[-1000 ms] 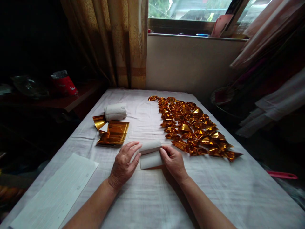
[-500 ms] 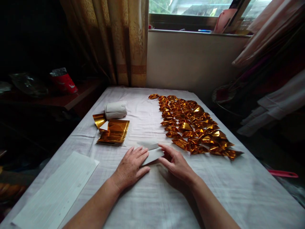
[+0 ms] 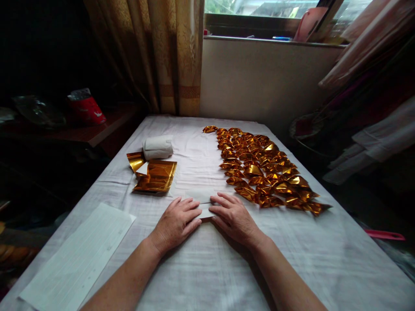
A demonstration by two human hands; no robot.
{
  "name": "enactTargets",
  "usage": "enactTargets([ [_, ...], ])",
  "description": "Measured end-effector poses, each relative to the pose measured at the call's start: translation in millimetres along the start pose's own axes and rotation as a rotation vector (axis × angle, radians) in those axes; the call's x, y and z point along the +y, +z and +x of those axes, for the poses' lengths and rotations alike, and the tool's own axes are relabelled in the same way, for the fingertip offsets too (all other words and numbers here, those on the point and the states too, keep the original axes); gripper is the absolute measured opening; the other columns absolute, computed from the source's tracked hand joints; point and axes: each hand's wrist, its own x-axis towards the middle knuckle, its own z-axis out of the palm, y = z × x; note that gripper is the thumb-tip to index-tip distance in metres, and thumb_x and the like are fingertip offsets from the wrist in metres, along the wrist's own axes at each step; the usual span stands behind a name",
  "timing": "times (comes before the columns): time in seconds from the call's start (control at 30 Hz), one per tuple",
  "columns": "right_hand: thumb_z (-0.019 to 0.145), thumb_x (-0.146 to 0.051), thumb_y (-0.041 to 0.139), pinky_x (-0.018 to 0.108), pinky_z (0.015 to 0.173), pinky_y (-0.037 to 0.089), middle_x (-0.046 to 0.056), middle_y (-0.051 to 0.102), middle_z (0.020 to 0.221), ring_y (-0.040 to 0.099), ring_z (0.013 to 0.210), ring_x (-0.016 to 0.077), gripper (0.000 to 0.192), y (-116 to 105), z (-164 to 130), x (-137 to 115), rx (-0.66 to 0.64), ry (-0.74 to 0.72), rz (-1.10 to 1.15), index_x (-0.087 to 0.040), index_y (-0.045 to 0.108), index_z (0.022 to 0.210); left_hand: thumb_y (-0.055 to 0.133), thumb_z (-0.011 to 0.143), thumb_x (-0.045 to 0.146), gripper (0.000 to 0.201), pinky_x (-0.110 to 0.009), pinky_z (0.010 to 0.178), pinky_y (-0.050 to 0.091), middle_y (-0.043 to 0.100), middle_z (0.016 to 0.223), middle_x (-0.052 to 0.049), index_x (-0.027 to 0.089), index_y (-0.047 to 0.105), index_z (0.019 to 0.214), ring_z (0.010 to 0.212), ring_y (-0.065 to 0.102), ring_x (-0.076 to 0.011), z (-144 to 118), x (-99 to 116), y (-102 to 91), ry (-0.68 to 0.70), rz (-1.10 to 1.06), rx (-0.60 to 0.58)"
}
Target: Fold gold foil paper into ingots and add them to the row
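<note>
A small folded piece of pale paper (image 3: 205, 211) lies on the white cloth between my two hands, its lower fold turned up from a flat upper part. My left hand (image 3: 177, 221) rests flat on its left end, fingers stretched out. On its right end lie the outstretched fingers of my right hand (image 3: 234, 217), which cover that side. To the right are rows of folded gold foil pieces (image 3: 253, 170), pointed at their ends. Farther left sits a stack of gold foil sheets (image 3: 157, 176), with a curled gold sheet (image 3: 135, 161) against it.
A white roll (image 3: 158, 148) lies behind the foil stack. A long pale lined sheet (image 3: 79, 259) is at the table's left. Beyond the table's left edge, a red container (image 3: 87, 109) stands on a dark shelf. Clothes (image 3: 385, 142) hang at the right, near a pink handle (image 3: 385, 235).
My right hand has come down flat onto the paper's right end, where its fingers were lifting the fold. The paper's fold now lies lower. My left hand stays almost where it was.
</note>
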Motion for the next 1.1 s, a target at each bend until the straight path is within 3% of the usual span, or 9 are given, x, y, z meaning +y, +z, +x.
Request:
enactTargets([
  [0.3,0.093,-0.029,0.055,0.036,0.089,0.043,0.003,0.074,0.097,0.064,0.098,0.0201,0.020,13,15,5,0.138,0.187,0.163,-0.024,0.071,0.083,0.054,0.094,0.023,0.016,-0.043,0.100,0.050,0.076,0.100,-0.004,0.022,0.070,0.096,0.099,0.070,-0.0205,5,-4,0.0,-0.048,-0.113,0.169],
  [0.4,0.093,-0.032,0.057,0.033,0.079,0.041,0.003,0.072,0.088,0.063,0.086,0.0190,0.020,16,22,4,0.146,0.269,0.126,-0.023,0.069,0.080,0.055,0.092,0.022,0.020,-0.039,0.094,0.054,0.075,0.102,-0.005,0.021,0.067,0.108,0.094,0.070,-0.0192,6,-5,4.1,-0.115,-0.114,0.250],
  [0.53,0.093,-0.034,0.055,0.031,0.074,0.037,0.003,0.068,0.079,0.059,0.080,0.0189,0.024,21,25,2,0.162,0.309,0.046,-0.022,0.066,0.075,0.051,0.093,0.017,0.034,-0.037,0.094,0.055,0.071,0.115,-0.007,0.022,0.060,0.125,0.104,0.068,-0.0194,6,-9,11.5,-0.135,-0.089,0.319],
  [0.77,0.092,-0.033,0.057,0.033,0.076,0.036,0.005,0.067,0.087,0.056,0.086,0.0210,0.019,29,25,-2,0.225,0.313,-0.032,-0.022,0.065,0.079,0.053,0.091,0.013,0.023,-0.036,0.090,0.057,0.070,0.116,-0.008,0.023,0.071,0.102,0.104,0.067,-0.0205,6,-7,11.6,-0.063,-0.031,0.278],
  [0.97,0.091,-0.033,0.059,0.034,0.079,0.036,0.004,0.066,0.088,0.055,0.088,0.0221,0.015,28,25,-6,0.211,0.347,-0.070,-0.022,0.062,0.080,0.055,0.092,0.020,0.021,-0.039,0.094,0.054,0.071,0.112,-0.007,0.023,0.070,0.106,0.103,0.065,-0.0201,5,-6,10.9,-0.040,-0.013,0.223],
  [1.1,0.090,-0.030,0.058,0.035,0.080,0.037,0.006,0.066,0.094,0.056,0.090,0.0235,0.010,31,24,-4,0.232,0.362,-0.085,-0.022,0.062,0.092,0.055,0.092,0.020,0.021,-0.052,0.107,0.041,0.072,0.111,-0.006,0.024,0.070,0.106,0.114,0.060,-0.0250,6,0,5.3,-0.028,0.088,0.202],
])
